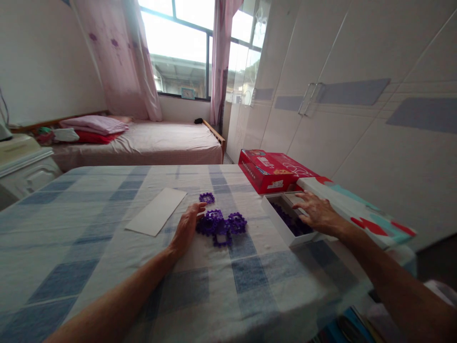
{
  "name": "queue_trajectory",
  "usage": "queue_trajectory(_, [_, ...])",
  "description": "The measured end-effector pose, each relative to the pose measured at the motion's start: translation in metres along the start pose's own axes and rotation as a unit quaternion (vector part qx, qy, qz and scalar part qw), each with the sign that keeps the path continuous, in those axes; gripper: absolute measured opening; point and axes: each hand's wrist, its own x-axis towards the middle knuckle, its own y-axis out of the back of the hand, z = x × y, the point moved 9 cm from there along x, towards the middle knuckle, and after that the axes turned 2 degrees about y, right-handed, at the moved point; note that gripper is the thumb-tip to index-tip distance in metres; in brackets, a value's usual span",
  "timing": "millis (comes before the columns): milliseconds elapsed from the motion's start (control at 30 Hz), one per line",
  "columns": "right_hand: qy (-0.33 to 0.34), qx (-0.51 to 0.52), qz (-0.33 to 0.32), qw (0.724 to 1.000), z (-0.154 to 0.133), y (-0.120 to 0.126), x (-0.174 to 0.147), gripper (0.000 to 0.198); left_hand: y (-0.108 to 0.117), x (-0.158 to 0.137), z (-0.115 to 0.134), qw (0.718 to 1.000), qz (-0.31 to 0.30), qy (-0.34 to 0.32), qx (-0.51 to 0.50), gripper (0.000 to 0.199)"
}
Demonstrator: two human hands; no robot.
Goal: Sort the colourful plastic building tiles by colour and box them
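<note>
The person leans over a bench [107,267] covered in a blue-and-white checked cloth. The left hand [186,228] lies low on the cloth, fingers loosely curled, its fingertips touching the left edge of a cluster of joined purple frame pieces [221,225]; the grip is loose and closes on nothing that I can see. 1 more purple piece [206,197] sits alone just beyond the cluster, apart from it. A blank white card [156,210] lies flat to the left of that hand, near but not touching.

The right hand [317,212] reaches into a shallow white box tray [276,223] at the bench's right side, palm down with fingers spread wide over the dark purple pieces [287,220] inside; whether it holds any I cannot tell. Behind the tray stands a red box [266,171], and beside it a white lid [357,209] with red and teal print runs along the bench edge.

Beyond the bench are a bed [160,140] with folded pink bedding, a pink curtain [121,57] at the window, and pale wardrobe doors [339,109] on the right.
</note>
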Motion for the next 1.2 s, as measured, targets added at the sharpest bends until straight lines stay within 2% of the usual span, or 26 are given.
queue_trajectory(100, [0.016, -0.052, -0.024, 0.998, -0.004, -0.013, -0.004, 0.04, 0.0, -0.001, 0.001, 1.0, 0.003, 0.001, 0.0, 0.058])
queue_trajectory(233, [0.026, -0.068, -0.012, 0.997, -0.007, -0.019, -0.009, 0.034, -0.001, -0.001, 0.004, 1.0, 0.002, -0.004, 0.0, 0.059])
queue_trajectory(433, [0.019, 0.035, 0.022, 0.999, -0.002, -0.005, -0.01, 0.015, -0.001, 0.0, 0.002, 1.0, -0.001, -0.004, 0.0, 0.058])
queue_trajectory(633, [-0.057, 0.153, 0.095, 0.982, 0.014, 0.01, 0.005, 0.021, 0.0, -0.001, 0.003, 1.0, 0.001, -0.003, 0.001, 0.057])
queue_trajectory(733, [-0.083, 0.187, 0.156, 0.967, 0.009, 0.02, 0.013, 0.027, 0.0, -0.002, 0.004, 1.0, 0.007, -0.005, 0.0, 0.057])
queue_trajectory(800, [-0.082, 0.215, 0.205, 0.951, -0.006, 0.033, 0.012, 0.032, 0.0, -0.002, 0.004, 1.0, 0.004, -0.002, -0.001, 0.058])
queue_trajectory(867, [-0.038, 0.274, 0.206, 0.939, -0.038, 0.043, 0.013, 0.031, -0.001, -0.002, 0.003, 1.0, 0.0, 0.001, 0.0, 0.058])
queue_trajectory(933, [0.041, 0.329, 0.153, 0.931, -0.085, 0.044, 0.015, 0.034, -0.002, -0.002, 0.003, 1.0, 0.0, -0.002, 0.003, 0.058])
queue_trajectory(1033, [0.14, 0.328, 0.041, 0.934, -0.151, 0.032, 0.017, 0.054, -0.001, -0.002, 0.005, 1.0, 0.005, -0.009, 0.004, 0.057])
queue_trajectory(1100, [0.145, 0.294, -0.011, 0.945, -0.173, 0.017, 0.021, 0.066, -0.001, -0.002, 0.005, 1.0, 0.008, -0.002, 0.006, 0.058])
queue_trajectory(1200, [0.143, 0.254, -0.033, 0.956, -0.185, 0.002, 0.029, 0.065, -0.001, -0.002, 0.002, 1.0, 0.008, 0.012, 0.01, 0.058])
